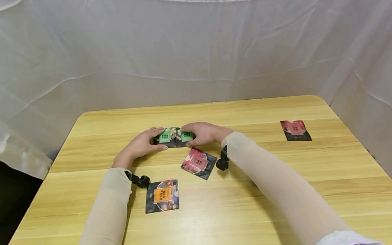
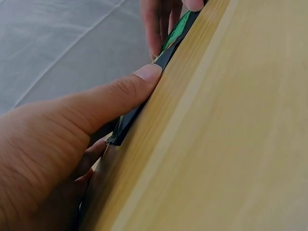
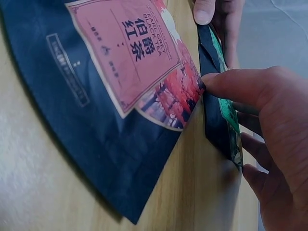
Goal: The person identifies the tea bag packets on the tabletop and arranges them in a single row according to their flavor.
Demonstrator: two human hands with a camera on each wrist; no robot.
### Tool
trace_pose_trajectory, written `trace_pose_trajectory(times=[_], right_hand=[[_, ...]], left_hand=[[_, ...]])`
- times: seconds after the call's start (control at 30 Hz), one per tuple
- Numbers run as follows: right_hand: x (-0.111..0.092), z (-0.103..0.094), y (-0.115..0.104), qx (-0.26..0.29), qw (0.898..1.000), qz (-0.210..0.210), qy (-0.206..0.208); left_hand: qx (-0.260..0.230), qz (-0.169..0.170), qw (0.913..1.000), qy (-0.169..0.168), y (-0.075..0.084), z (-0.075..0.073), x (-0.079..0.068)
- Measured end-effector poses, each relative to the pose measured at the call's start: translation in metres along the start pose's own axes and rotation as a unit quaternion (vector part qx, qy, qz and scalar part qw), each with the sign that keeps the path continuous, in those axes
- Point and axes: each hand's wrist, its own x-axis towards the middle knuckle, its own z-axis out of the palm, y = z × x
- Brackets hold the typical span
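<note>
Two black tea packets with green labels lie side by side at the far middle of the table, their inner edges meeting. My left hand (image 1: pixel 140 144) holds the left green tea packet (image 1: pixel 165 136) between thumb and fingers, the thumb along its near edge. On the right green tea packet (image 1: pixel 186 137), my right hand (image 1: pixel 204 132) has the same kind of grip, thumb on the near edge and fingers at the far side. Just below the right hand lies a pink-labelled Earl Grey black tea packet (image 3: pixel 130 53), set askew and touched by neither hand.
An orange-labelled tea packet (image 1: pixel 162 196) lies near the left forearm. Far to the right is another packet with a red-pink label (image 1: pixel 295 130). The wooden table (image 1: pixel 225 221) ends at a pale hanging cloth (image 1: pixel 190 57) behind and at the sides.
</note>
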Motion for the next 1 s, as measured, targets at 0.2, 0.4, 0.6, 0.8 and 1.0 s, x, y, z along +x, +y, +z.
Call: trace_pose_trajectory(times=[0.2, 0.4, 0.6, 0.8, 1.0], right_hand=[[0.003, 0.001, -0.001, 0.004, 1.0, 0.007, 0.002], [0.005, 0.0, -0.006, 0.004, 1.0, 0.011, -0.001], [0.005, 0.002, -0.009, 0.006, 1.0, 0.014, -0.003], [0.006, 0.003, -0.01, 0.007, 1.0, 0.014, -0.003], [0.005, 0.003, -0.011, 0.003, 1.0, 0.015, -0.004]], left_hand=[[-0.008, -0.009, 0.9999, 0.001, 0.001, -0.003, -0.003], [-0.011, -0.018, 0.9998, 0.005, -0.001, -0.004, -0.005], [-0.018, -0.018, 0.9997, 0.007, -0.005, -0.004, -0.008], [-0.023, -0.028, 0.9993, 0.006, -0.009, -0.004, -0.01], [-0.029, -0.035, 0.999, 0.006, -0.007, -0.003, -0.009]])
